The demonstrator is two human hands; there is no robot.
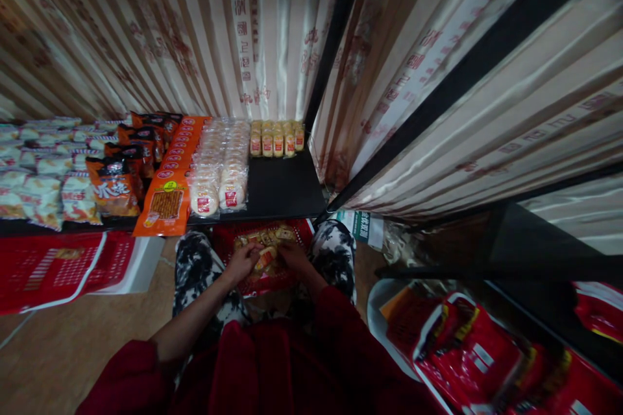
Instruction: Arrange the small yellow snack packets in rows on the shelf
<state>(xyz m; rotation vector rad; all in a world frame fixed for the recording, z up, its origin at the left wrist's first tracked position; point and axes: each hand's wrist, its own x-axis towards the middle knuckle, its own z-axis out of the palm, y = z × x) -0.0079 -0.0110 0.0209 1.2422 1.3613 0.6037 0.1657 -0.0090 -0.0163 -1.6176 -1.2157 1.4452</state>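
Nearest the camera, a dark red garment point(256, 363) is covering the person's torso and both arms, its left sleeve point(129, 379) ending around the forearm. Beyond it, black-and-white patterned trousers point(335, 256) are showing at both knees, and a red basket point(257, 287) is sitting between them, just below the front edge of a black shelf point(280, 188). Several yellow wrapped packets point(285, 232) are lying in the basket. One orange-and-yellow packet point(265, 259) is being held over them, between the two hands. The left hand point(243, 264) is pinching its left side, fingers curled in with hardly any gap; the right hand point(293, 257) is closing its bent fingers on the right side, though the dim light is blurring the exact fingertip contact.

On the shelf, from left to right, white snack bags point(43, 198), black-and-orange bags point(114, 188), a row of overlapping orange packs point(165, 201), two columns of round pale cakes point(204, 198) in clear wrapping and a short block of small yellow packs point(277, 142) are standing or lying side by side. Pale printed curtains point(272, 32) are hanging behind, with black posts point(335, 39) crossing them.

On the floor at the left, another red basket point(58, 266) is resting with its white handle slanting across it. At the lower right, red glossy bags point(479, 350) are filling a container, and a green-and-white box point(367, 228) is lying near the right knee.
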